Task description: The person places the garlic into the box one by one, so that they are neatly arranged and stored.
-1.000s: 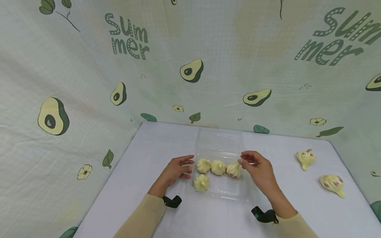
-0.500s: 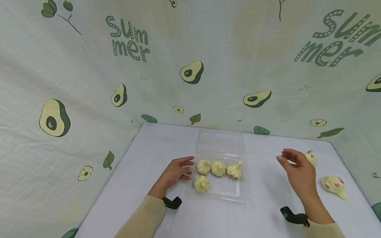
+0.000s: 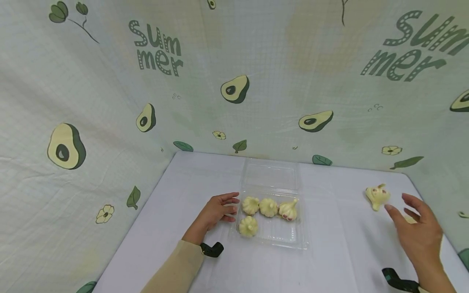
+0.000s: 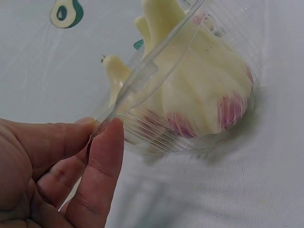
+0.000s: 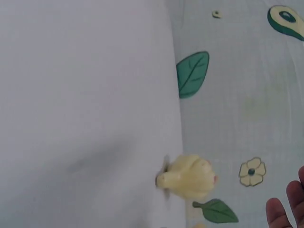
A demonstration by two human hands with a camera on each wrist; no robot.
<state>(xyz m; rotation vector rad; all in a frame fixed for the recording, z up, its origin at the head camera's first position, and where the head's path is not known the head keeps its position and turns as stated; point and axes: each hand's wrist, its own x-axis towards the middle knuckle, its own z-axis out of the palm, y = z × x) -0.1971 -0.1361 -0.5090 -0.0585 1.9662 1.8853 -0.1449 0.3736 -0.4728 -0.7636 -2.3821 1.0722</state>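
Observation:
A clear plastic clamshell box (image 3: 278,236) lies open on the table with several garlic bulbs in it: three in a row along the back and one garlic bulb (image 3: 248,226) at the front left. My left hand (image 3: 220,209) pinches the box's left rim between thumb and finger, as the left wrist view shows close up. Over at the right, my right hand (image 3: 419,228) hovers with its fingers spread over another garlic bulb, which it mostly hides in the head view. A garlic bulb (image 5: 190,178) shows in the right wrist view, apart from the fingertips (image 5: 278,213).
One more loose garlic bulb (image 3: 377,196) lies on the white table (image 3: 205,171), behind and left of my right hand. The box's lid (image 3: 270,173) is folded back toward the avocado-print cloth (image 3: 271,49) that hangs behind the table.
My right hand has let go of the garlic bulb at the right of the box's back row and swung right to the loose bulbs. My left hand has stayed at the box.

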